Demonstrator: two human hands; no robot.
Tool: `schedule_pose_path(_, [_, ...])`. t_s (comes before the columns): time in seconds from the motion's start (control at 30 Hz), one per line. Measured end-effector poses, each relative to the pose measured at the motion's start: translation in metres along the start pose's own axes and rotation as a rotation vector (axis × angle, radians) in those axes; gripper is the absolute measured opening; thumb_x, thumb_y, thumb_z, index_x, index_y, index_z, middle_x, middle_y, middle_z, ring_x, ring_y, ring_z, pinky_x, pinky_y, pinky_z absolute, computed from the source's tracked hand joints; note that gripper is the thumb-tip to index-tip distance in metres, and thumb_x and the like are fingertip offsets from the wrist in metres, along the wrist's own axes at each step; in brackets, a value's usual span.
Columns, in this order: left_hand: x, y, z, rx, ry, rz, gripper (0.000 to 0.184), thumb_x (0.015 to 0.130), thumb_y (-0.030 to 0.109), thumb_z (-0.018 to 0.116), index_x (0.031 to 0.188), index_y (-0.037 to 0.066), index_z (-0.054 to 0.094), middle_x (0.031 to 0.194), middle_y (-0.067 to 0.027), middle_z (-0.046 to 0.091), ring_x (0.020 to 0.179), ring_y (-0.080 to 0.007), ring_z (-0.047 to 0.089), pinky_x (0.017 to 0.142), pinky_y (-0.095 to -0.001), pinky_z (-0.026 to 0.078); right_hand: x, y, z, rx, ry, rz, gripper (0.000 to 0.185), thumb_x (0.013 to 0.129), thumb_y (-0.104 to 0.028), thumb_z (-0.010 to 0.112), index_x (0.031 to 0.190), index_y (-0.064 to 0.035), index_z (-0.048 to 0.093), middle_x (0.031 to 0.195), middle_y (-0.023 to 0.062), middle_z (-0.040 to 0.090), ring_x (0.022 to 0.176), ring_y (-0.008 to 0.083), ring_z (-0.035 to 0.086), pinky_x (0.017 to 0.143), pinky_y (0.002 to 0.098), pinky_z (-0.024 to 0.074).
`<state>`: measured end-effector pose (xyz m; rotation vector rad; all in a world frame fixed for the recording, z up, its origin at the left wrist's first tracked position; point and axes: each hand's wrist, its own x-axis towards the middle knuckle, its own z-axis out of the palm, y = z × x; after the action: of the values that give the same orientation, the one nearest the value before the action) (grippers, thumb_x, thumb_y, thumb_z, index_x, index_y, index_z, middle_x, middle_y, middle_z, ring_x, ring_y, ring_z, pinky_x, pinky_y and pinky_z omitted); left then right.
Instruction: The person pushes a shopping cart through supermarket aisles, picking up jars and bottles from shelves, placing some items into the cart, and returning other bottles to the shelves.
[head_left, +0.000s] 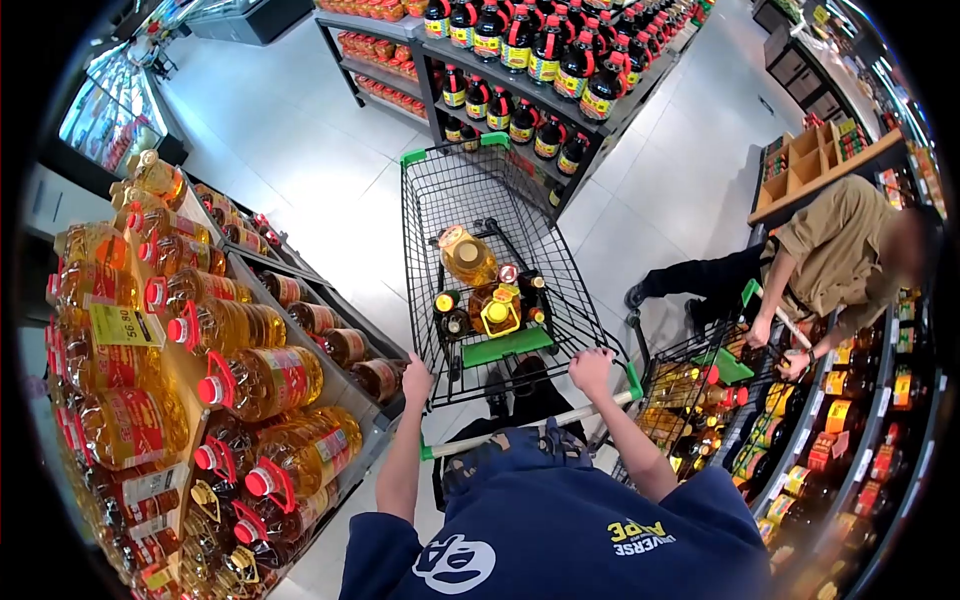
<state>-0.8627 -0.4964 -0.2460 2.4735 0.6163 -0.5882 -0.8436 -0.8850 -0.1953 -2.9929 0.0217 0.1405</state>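
Note:
A wire shopping cart (500,205) with green corners is in front of my body. My left hand (418,381) is closed on the cart's left side rim. Closed too, my right hand (592,371) grips the rear part of the cart near its right side. The pale handle bar (545,418) crosses between my forearms and my body. Inside the cart lie a large oil bottle (467,256), a yellow-capped container (499,314) and several dark bottles. A green flap (507,347) sits at the cart's near end.
Oil bottles (262,383) are stacked on a display at left. A shelf (622,112) of dark red-capped bottles stands beyond the cart. At right, a person (835,250) stands by another cart (690,395), beside shelves of bottles (840,415).

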Motion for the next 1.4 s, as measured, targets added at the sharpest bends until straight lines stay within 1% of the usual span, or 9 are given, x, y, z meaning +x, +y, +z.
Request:
schedule_pose_path(0.03, [-0.004,0.002,0.0,0.025,0.003,0.014,0.058,0.074,0.011,0.069,0.118,-0.004,0.035,0.09,-0.0272,0.063,0.087,-0.0421,0.063,0.075,-0.0465,0.052,-0.009,0.002,0.0,0.012,-0.001,0.015,0.024,0.074,-0.023,0.052,0.07,-0.0094,0.072,0.079,0.0101,0.068,0.085,0.0262,0.06,0.093,0.0434,0.0327])
schedule_pose_path(0.37, [-0.025,0.007,0.013,0.176,-0.013,0.148,0.066,0.08,0.032,0.069,0.122,-0.004,0.034,0.087,-0.026,0.064,0.083,-0.0418,0.063,0.071,-0.0468,0.052,-0.085,0.019,0.007,0.094,0.07,0.131,0.022,0.073,-0.02,0.053,0.071,-0.0083,0.071,0.079,0.0125,0.066,0.086,0.0279,0.059,0.092,0.0429,0.0333])
schedule_pose_path(0.5, [-0.026,0.006,0.022,0.181,-0.023,0.206,0.049,0.079,0.006,0.058,0.121,-0.004,0.036,0.084,-0.026,0.063,0.081,-0.0419,0.063,0.07,-0.0475,0.052,-0.109,0.023,0.007,0.104,0.079,0.181,0.021,0.072,-0.02,0.053,0.07,-0.0082,0.071,0.078,0.012,0.066,0.085,0.0266,0.059,0.092,0.0428,0.0334])
schedule_pose_path(0.7, [-0.032,0.022,0.029,0.261,-0.039,0.254,0.054,0.078,0.005,0.056,0.127,-0.005,0.035,0.085,-0.0262,0.062,0.081,-0.0413,0.063,0.07,-0.0468,0.052,-0.136,0.035,0.01,0.136,0.161,0.223,0.019,0.071,-0.017,0.053,0.069,-0.0076,0.07,0.075,0.0106,0.066,0.083,0.0255,0.059,0.09,0.0418,0.0345])
schedule_pose_path(1.07, [-0.003,0.056,0.05,0.313,-0.026,0.406,0.052,0.078,0.005,0.056,0.126,-0.001,0.037,0.083,-0.0255,0.063,0.08,-0.0421,0.063,0.071,-0.0489,0.051,-0.161,0.052,0.019,0.103,0.106,0.381,0.024,0.074,-0.02,0.052,0.078,-0.0094,0.073,0.085,0.0121,0.068,0.089,0.0288,0.059,0.093,0.0429,0.0312])
schedule_pose_path(1.1, [0.0,0.06,0.051,0.319,-0.027,0.422,0.052,0.078,0.006,0.056,0.126,-0.001,0.037,0.083,-0.0255,0.063,0.08,-0.0424,0.063,0.071,-0.0496,0.051,-0.16,0.053,0.017,0.097,0.077,0.393,0.025,0.075,-0.02,0.052,0.081,-0.0098,0.073,0.085,0.0119,0.068,0.089,0.0288,0.058,0.093,0.0432,0.0312])
schedule_pose_path(1.2, [0.009,0.072,0.054,0.324,-0.048,0.465,0.052,0.078,0.005,0.055,0.126,0.0,0.036,0.08,-0.0247,0.064,0.078,-0.0428,0.063,0.07,-0.051,0.051,-0.16,0.054,0.015,0.074,0.078,0.438,0.021,0.075,-0.018,0.052,0.075,-0.009,0.071,0.083,0.0108,0.067,0.087,0.0267,0.059,0.093,0.0427,0.0325])
schedule_pose_path(1.3, [0.016,0.088,0.058,0.339,-0.061,0.498,0.052,0.078,0.004,0.054,0.126,0.0,0.036,0.079,-0.0242,0.064,0.077,-0.0423,0.063,0.069,-0.0512,0.05,-0.161,0.061,0.015,0.084,0.036,0.462,0.025,0.076,-0.02,0.052,0.083,-0.0103,0.073,0.085,0.0114,0.068,0.089,0.0269,0.059,0.092,0.0424,0.0318])
schedule_pose_path(1.4, [0.025,0.103,0.065,0.373,-0.074,0.517,0.051,0.079,0.004,0.053,0.127,0.001,0.037,0.079,-0.0231,0.064,0.077,-0.0417,0.063,0.068,-0.0507,0.05,-0.161,0.069,0.018,0.087,0.081,0.485,0.024,0.076,-0.02,0.052,0.082,-0.0107,0.073,0.085,0.0111,0.068,0.089,0.0264,0.059,0.091,0.0423,0.0322])
